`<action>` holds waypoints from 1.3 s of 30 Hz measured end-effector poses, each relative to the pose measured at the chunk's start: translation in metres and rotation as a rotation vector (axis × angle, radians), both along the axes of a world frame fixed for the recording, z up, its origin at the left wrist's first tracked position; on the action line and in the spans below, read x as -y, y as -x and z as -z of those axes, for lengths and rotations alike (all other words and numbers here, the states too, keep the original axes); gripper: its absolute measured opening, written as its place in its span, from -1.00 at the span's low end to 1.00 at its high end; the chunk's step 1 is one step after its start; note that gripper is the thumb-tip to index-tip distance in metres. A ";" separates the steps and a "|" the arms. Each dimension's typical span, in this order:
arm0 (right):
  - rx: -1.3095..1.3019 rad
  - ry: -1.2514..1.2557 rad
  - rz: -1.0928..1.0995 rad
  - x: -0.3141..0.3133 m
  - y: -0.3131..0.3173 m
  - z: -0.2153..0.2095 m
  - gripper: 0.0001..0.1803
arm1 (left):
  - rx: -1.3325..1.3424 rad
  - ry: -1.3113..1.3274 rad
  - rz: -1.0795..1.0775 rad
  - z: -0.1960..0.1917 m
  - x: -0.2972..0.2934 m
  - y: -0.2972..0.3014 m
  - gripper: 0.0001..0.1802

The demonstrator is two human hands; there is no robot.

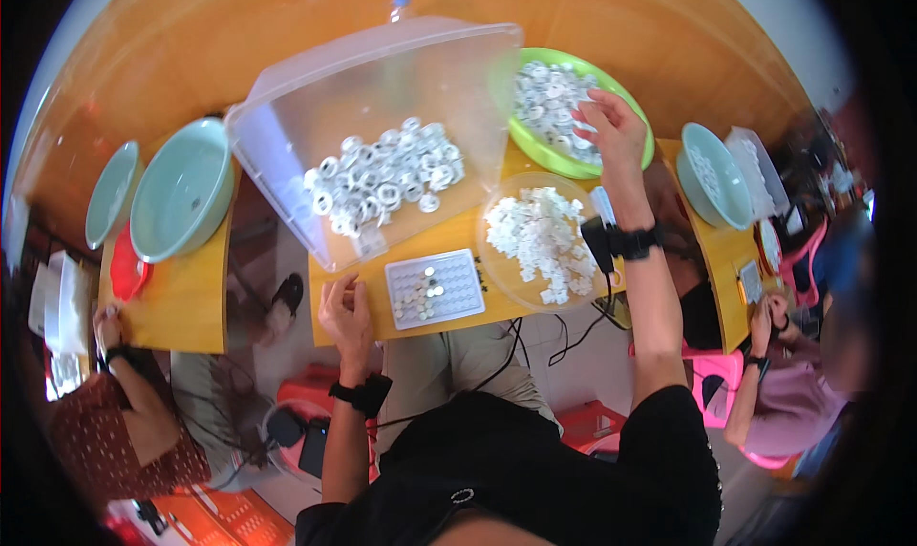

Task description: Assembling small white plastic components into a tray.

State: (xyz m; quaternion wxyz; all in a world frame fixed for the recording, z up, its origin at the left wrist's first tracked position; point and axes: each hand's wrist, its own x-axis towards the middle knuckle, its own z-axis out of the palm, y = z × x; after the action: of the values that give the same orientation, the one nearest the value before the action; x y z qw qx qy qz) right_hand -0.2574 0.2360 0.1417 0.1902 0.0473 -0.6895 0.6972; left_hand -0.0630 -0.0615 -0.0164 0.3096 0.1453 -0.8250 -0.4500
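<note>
My right hand [614,133] is raised over the right side of a green basin [642,116], which holds many small white round parts [549,97]. Its fingers are bent and apart, with nothing visible between them. My left hand [346,315] rests at the table's near edge, fingers curled in; whatever they may hold is hidden. Just right of it lies a white tray with rows of small hollows [460,288], some with round pale discs [420,296] on them. Beyond the tray, a clear plastic box [382,59] tilted on its side holds white ring-shaped parts [382,173].
A shallow round dish [489,264] of small white pieces [540,240] stands right of the tray. Black cables [564,341] hang by the near edge. Co-workers sit left and right at other yellow tables [181,302] with pale green basins [186,197]. A bottle [399,11] stands behind the box.
</note>
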 end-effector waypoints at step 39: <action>0.700 -0.238 -0.900 0.126 -0.043 0.061 -0.88 | -0.046 -0.141 0.020 0.017 0.013 -0.003 -0.87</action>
State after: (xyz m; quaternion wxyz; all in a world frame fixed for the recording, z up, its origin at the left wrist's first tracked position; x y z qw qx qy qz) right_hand -0.2141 0.1095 0.0811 -0.3708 0.1233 -0.6970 0.6012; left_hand -0.0604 -0.0740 -0.0332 0.3130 0.1480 -0.7853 -0.5133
